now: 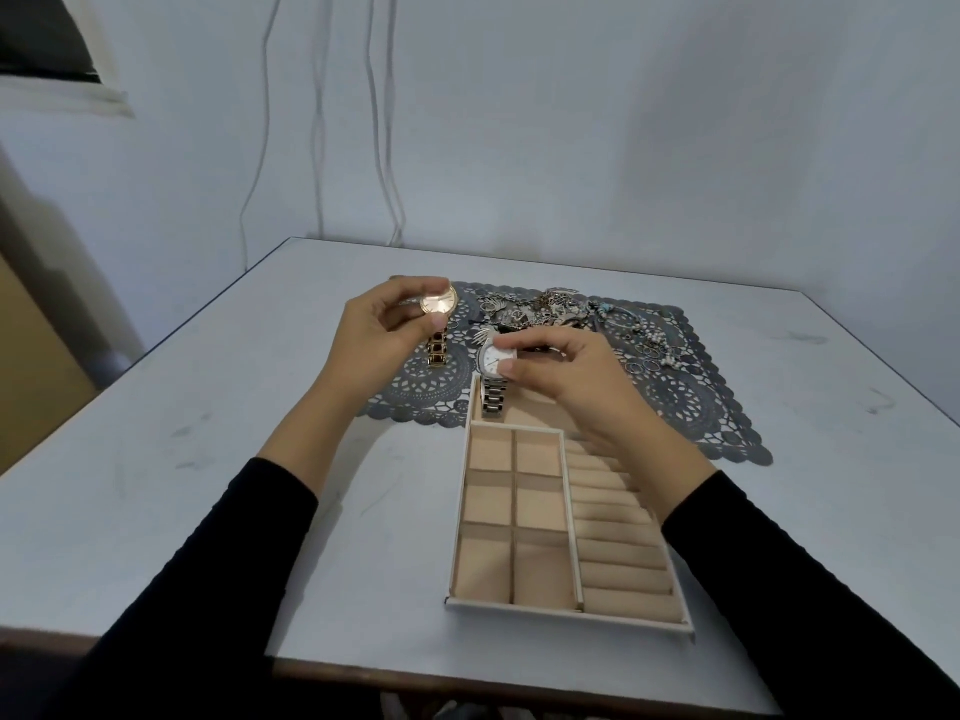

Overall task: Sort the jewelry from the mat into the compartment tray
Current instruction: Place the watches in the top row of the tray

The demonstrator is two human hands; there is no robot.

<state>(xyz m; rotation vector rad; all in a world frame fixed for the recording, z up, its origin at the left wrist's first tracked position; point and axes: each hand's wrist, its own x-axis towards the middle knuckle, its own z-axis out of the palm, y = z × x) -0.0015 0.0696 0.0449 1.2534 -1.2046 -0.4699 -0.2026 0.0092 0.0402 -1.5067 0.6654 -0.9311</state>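
Observation:
My left hand [376, 330] grips a gold watch [439, 304] by its round face, and the band hangs down over the left part of the grey lace mat [691, 402]. My right hand [566, 379] grips a silver watch [491, 362] by its white face. Its steel band dangles over the far end of the beige compartment tray [571, 610]. A tangled heap of jewelry [540, 306] lies along the mat's far side, with rings and beaded pieces [652, 348] toward the right. The tray's square cells and ring rolls hold nothing that I can see.
The tray sits on a pale table [182, 433], its far end overlapping the mat's near edge. A wall with hanging cables [379, 122] stands behind the table. The table's left edge runs diagonally toward me.

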